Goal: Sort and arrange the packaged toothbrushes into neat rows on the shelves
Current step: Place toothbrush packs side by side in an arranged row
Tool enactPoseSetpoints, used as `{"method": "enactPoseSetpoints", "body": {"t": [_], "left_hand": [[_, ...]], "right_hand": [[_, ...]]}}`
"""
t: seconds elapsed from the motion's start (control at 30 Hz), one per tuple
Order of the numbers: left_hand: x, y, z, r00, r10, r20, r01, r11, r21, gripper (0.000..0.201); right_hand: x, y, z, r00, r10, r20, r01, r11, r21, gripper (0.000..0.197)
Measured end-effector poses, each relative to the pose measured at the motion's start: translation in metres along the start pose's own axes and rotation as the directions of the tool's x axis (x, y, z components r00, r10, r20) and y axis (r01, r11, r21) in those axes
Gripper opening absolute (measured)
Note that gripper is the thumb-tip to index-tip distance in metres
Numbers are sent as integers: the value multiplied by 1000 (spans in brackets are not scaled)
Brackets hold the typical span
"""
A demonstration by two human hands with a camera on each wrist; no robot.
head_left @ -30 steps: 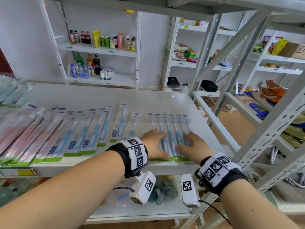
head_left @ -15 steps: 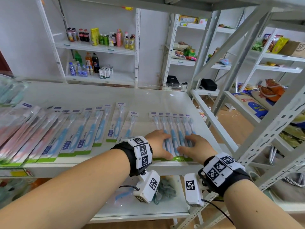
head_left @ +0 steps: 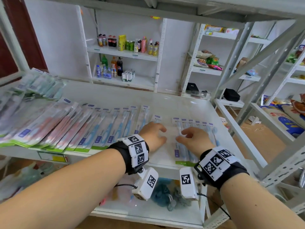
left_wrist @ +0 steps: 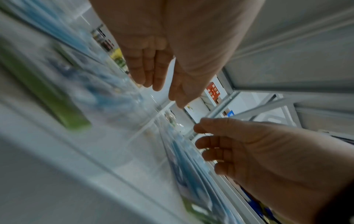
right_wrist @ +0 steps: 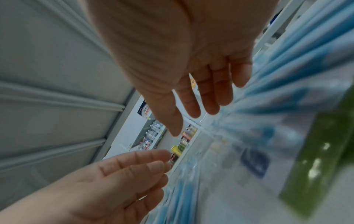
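Note:
Packaged toothbrushes lie side by side on the white shelf (head_left: 165, 103). A long row runs left, with pink ones (head_left: 49, 128) and then blue ones (head_left: 112, 129). A tight group of blue packs (head_left: 203, 129) lies at the right. My left hand (head_left: 155, 134) hovers over the near end of a single blue pack (head_left: 156, 116) and the bare strip between row and group. My right hand (head_left: 189, 138) is over the left part of the right group. In both wrist views the left hand (left_wrist: 153, 68) and right hand (right_wrist: 201, 91) show relaxed, spread fingers holding nothing.
A loose heap of greenish packs (head_left: 41, 85) sits at the shelf's back left. Blue bath sponges (head_left: 161, 194) lie on the shelf below. Grey steel uprights (head_left: 247, 90) stand to the right. Drink bottles (head_left: 128, 45) fill the far shelves.
Both hands were pressing on the right group of blue packs. They have come off it, and the left hand has moved left. My view has swung left.

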State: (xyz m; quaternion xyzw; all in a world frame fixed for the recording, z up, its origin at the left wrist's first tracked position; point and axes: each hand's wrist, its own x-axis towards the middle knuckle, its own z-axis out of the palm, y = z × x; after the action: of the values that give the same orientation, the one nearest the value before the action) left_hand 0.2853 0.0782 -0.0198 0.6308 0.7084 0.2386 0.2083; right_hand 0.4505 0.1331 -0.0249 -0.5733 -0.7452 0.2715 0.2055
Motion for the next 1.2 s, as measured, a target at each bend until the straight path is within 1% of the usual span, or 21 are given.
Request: {"method": "enactPoseSetpoints", "body": {"t": [0.1,0.17,0.23,0.3,0.37,0.43,0.47,0.5,0.6,0.7,0.8,0.97,1.1,1.2], "left_hand": [[-9,-23,-27,987,-146,-62,147,989,9,36],[-14,-38,-43,969,-237,-69,241,969,58,37],[-22,-52,-58,947,-311,-73,319,938,136,40],[-29,-64,-69,926,-368,-84,377,901,214,43],[-34,-74,-75,908,-409,-92,417,859,297,43],[-38,-81,-77,898,-433,-76,431,833,345,40],[-39,-84,-76,896,-440,-57,431,831,351,37],[-39,-86,-75,894,-447,-33,429,832,352,35],[-39,-89,-73,889,-456,27,417,835,359,35],[-36,-88,-73,904,-425,47,385,856,346,36],[-31,-90,-72,911,-410,52,368,863,346,37],[-26,-97,-68,906,-423,-26,405,845,349,42],[-20,-103,-68,892,-450,-37,442,855,271,43],[-15,-106,-71,876,-483,-16,471,846,250,38]], "right_hand": [[4,-25,23,989,4,146,2,999,-44,41],[6,-39,38,972,34,232,-9,994,-109,40],[8,-51,53,964,71,256,-24,983,-182,41],[9,-61,66,957,119,265,-59,973,-225,50],[10,-68,74,945,142,295,-65,965,-256,64],[10,-70,79,935,139,327,-42,957,-287,73],[10,-71,80,932,138,335,-32,952,-303,72],[11,-71,80,930,141,339,-25,945,-325,67],[13,-72,75,928,165,335,-15,912,-409,43],[15,-71,66,940,199,276,-53,888,-457,35],[17,-69,60,943,229,243,-87,871,-483,35],[21,-64,61,936,274,223,-138,865,-482,34],[24,-59,61,935,280,217,-163,884,-438,41],[24,-57,63,941,269,208,-179,912,-368,44]]}}
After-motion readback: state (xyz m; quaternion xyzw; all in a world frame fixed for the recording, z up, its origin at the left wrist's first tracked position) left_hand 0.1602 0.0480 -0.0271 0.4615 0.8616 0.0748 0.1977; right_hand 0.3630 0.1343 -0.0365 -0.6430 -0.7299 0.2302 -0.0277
